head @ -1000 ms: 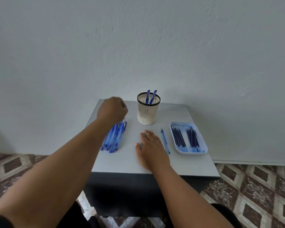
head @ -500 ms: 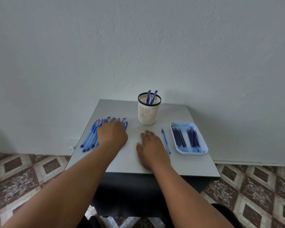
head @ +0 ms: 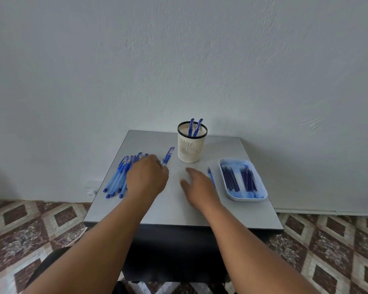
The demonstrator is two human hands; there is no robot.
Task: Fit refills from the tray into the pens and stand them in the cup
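Several blue pens (head: 117,177) lie in a pile on the left of the grey table (head: 179,211). My left hand (head: 147,177) covers the pile's right side and grips one blue pen (head: 167,156) that sticks out toward the cup. The cream slotted cup (head: 191,148) stands at the back with two pens (head: 196,127) upright in it. My right hand (head: 198,185) rests flat on the table with relaxed fingers. A single blue refill (head: 210,177) lies just right of that hand. The white tray (head: 249,196) on the right holds several dark blue refills (head: 239,179).
The table stands against a plain pale wall (head: 179,60). Patterned floor tiles (head: 19,230) show on both sides below the table edge.
My left hand came down from above the pile onto the pens, then shifted right and picked out one pen. The right hand stayed on the table, fingers slightly spread.
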